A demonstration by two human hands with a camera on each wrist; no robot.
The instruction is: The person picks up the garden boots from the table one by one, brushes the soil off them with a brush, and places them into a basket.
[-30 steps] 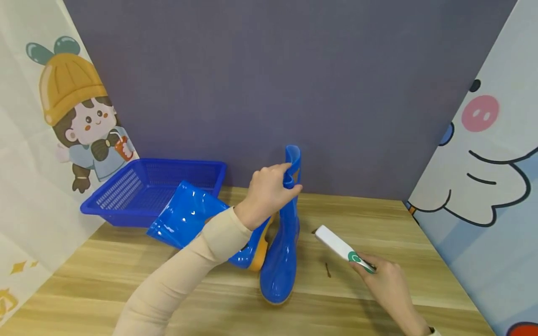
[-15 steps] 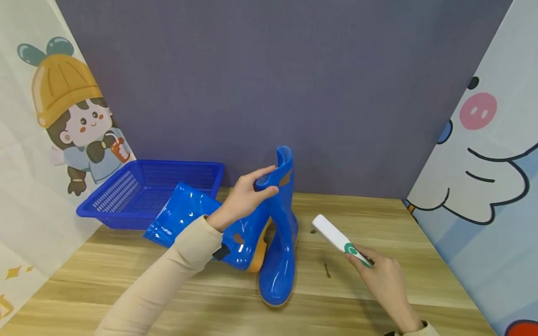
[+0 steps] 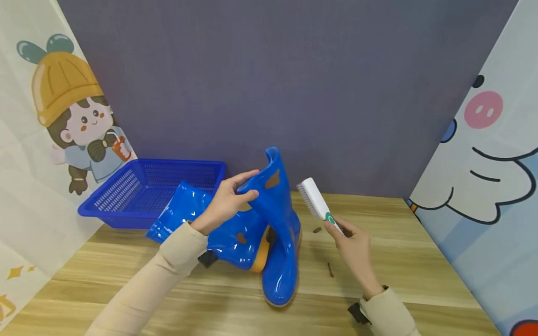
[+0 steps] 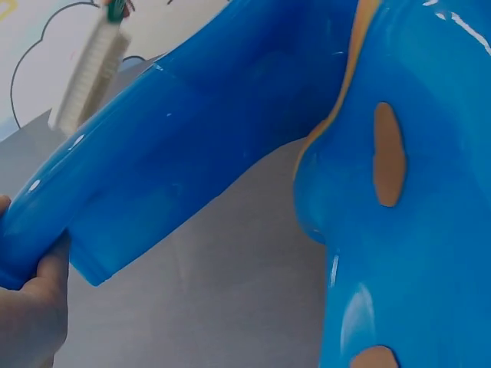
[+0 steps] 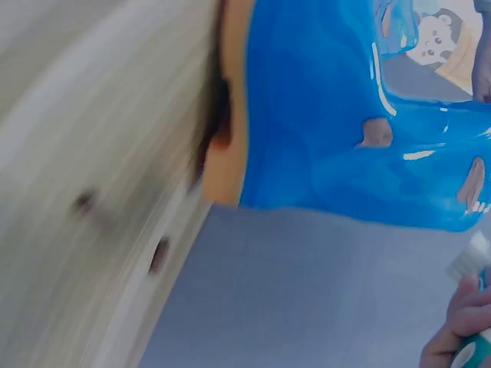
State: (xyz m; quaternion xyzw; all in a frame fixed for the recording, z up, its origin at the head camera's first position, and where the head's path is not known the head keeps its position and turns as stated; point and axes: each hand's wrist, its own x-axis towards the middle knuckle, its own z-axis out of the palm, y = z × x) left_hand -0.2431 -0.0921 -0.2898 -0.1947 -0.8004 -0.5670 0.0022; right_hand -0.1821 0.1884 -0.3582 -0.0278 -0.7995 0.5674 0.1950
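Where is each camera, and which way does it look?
Head: on the person's head, looking forward and down at the held boot, other boot and basket; left hand, right hand and sleeves show.
Left wrist: on that wrist, facing both boots; the left hand shows, lower left.
Right wrist: on that wrist, facing the held boot and table; the right hand shows, lower right, with a bit of left arm.
Both wrist views share the held boot and brush.
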